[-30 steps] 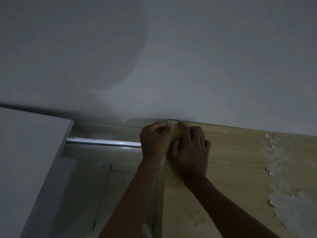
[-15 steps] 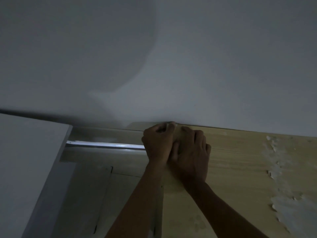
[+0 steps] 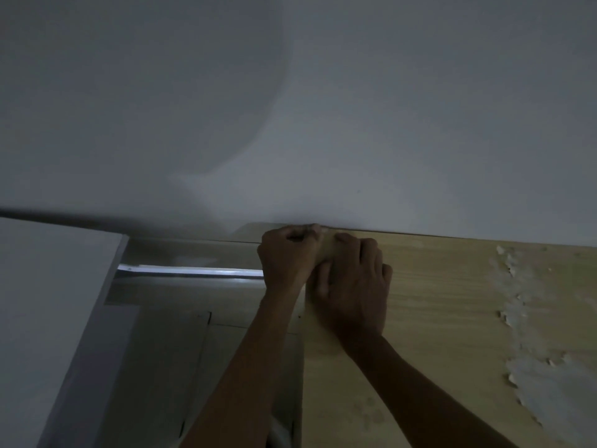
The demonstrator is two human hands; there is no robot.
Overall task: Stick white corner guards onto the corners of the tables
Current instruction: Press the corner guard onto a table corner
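- Pressing at the far-left corner of the wooden table [image 3: 452,318], both hands have closed in tighter than a second ago, when a pale sliver of the corner guard [image 3: 318,226] showed more plainly between the fingertips; now it is almost covered, which suggests the guard is seated and being rubbed down, not still being lined up.
- At far left a white panel [image 3: 48,302] stands beside the gap, with a bright metal rail [image 3: 193,271] running toward the hands; neither has shifted.
- The left hand [image 3: 286,257] is curled into a fist over the table's left edge, its fingertips bent onto the corner; it seems to pinch the guard, though the dim light hides the contact.
- The right hand [image 3: 352,282] lies on the tabletop just beside it, touching it, fingers bent and pressing toward the corner, thumb along the edge.
- Further right, patches of peeled white coating [image 3: 533,383] scar the wood, well apart from the work.
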